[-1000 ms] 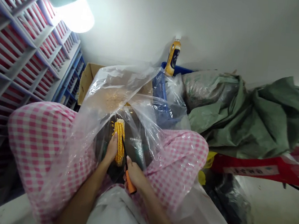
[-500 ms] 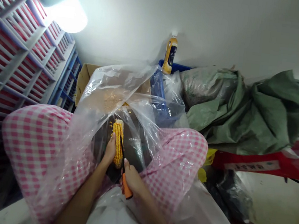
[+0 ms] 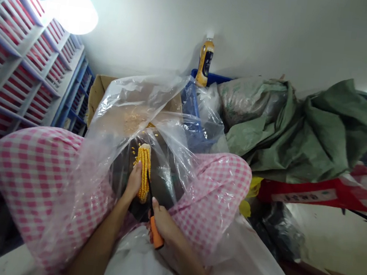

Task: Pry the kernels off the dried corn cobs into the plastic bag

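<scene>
My left hand (image 3: 133,181) is wrapped round a yellow corn cob (image 3: 144,169), holding it upright between my knees in pink checked trousers (image 3: 41,173). My right hand (image 3: 163,223) grips an orange-handled knife (image 3: 154,231), whose dark blade lies along the cob's right side. Loose kernels (image 3: 132,120) lie on a clear plastic sheet (image 3: 130,104) spread over my lap and beyond the cob.
A cardboard box (image 3: 96,95) and a blue crate (image 3: 196,103) stand behind the plastic. A bottle of yellow drink (image 3: 205,62) rests on the crate by the wall. Green sacks (image 3: 305,125) and a red bag (image 3: 313,193) pile up at right. Racks (image 3: 15,59) fill the left.
The view has shifted slightly. Both hands keep their hold; the knife blade stays along the cob and a few more kernels lie loose near its tip.
</scene>
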The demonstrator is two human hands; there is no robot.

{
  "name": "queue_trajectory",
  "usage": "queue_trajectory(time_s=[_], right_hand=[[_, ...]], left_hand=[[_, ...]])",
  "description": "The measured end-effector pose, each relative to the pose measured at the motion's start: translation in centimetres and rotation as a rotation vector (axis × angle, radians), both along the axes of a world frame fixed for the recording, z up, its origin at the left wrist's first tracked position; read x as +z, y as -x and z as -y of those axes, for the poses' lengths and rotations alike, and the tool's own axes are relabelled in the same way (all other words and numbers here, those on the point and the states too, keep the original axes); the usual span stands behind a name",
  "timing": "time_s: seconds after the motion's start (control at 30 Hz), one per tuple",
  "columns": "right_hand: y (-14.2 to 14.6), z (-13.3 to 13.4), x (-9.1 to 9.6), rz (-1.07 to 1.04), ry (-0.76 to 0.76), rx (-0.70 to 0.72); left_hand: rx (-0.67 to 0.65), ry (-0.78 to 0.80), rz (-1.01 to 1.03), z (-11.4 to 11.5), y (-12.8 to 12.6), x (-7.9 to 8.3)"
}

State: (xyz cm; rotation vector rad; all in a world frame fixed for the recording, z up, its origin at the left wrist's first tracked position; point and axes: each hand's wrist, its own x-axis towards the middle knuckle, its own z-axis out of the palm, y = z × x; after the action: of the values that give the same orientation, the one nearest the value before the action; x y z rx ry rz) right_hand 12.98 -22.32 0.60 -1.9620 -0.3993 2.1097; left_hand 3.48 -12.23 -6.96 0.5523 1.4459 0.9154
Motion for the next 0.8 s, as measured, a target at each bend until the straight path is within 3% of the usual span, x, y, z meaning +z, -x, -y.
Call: queue_trajectory(time_s=[0.2,0.5,0.67,0.8], right_hand=[[0.5,1.7,-0.6,0.144,-0.087,0.108],[0.3,0.6,0.7,0.073,0.003,0.07],[0.5,1.6,-0.3,0.201,-0.148,0.147],[0.0,1.7,0.4,0.189,-0.167,0.175]], left_hand=[[0.035,0.241,0.106,-0.3,-0.2,0.6],[0.016,0.071,0.06,-0.2,0.4,0.1],[0.042,0.198,0.122,-0.4,-0.1,1.2],[0.039,0.201,0.103,-0.7,-0.2,2.0]])
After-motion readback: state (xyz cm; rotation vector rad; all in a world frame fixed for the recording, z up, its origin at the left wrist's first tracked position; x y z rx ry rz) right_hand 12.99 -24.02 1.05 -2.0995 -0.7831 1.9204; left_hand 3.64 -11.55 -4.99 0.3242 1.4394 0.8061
